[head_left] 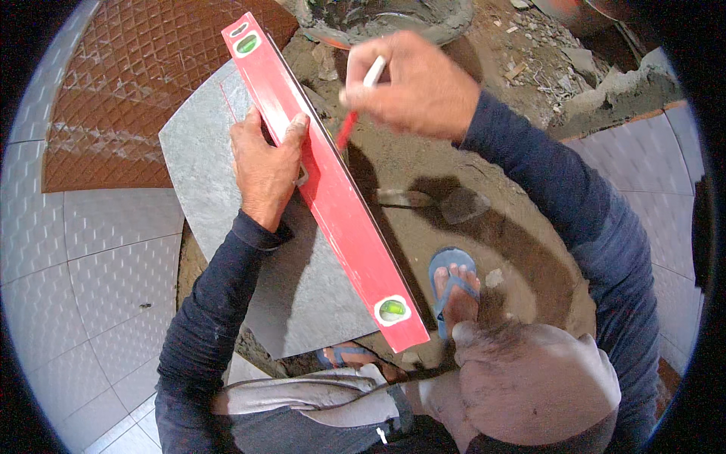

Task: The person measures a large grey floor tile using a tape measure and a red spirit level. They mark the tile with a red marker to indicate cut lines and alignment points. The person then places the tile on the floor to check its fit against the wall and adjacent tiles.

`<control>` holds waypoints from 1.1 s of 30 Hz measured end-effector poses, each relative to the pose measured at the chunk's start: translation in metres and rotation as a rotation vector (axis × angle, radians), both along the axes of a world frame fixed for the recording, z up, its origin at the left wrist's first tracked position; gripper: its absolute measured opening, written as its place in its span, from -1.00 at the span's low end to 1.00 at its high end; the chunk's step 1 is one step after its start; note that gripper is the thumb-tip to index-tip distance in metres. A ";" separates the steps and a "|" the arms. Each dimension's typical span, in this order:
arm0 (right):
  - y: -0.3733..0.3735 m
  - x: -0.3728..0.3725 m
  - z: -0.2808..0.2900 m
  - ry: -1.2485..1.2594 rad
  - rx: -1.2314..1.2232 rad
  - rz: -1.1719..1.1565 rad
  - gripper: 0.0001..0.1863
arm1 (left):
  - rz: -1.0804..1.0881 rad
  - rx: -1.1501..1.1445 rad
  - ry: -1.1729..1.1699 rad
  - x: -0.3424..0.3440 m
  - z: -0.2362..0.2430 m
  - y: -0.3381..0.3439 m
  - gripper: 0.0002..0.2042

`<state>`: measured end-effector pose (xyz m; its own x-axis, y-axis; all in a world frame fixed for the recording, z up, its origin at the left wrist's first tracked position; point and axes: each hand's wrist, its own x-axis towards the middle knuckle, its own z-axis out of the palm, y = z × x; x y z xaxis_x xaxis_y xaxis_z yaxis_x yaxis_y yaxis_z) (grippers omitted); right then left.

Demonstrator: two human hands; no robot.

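Note:
A long red spirit level point(333, 193) with green vials lies slantwise across a grey stone-look tile point(291, 303). My left hand point(266, 163) grips the level by its left side, the thumb on its face and the other fingers by the edge. To the right of the level's upper part, my right hand point(412, 87) is closed around a slim red-and-white marker-like tool point(374, 72). Its red end points down beside the level's right edge; motion blur hides whether it touches anything.
A mortar-filled basin point(386, 38) stands at the top. A brown textured tile point(144, 94) lies at upper left, with white patterned tiles point(125, 280) below it. Rubble point(541, 57) sits at upper right. My sandalled foot point(456, 291) rests on sandy ground.

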<state>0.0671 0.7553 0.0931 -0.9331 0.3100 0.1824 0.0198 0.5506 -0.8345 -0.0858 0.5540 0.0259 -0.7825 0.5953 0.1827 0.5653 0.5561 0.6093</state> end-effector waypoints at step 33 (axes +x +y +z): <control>-0.004 0.033 -0.007 -0.185 -0.472 -0.245 -0.60 | 0.722 -0.392 0.283 0.186 0.037 -0.571 -0.20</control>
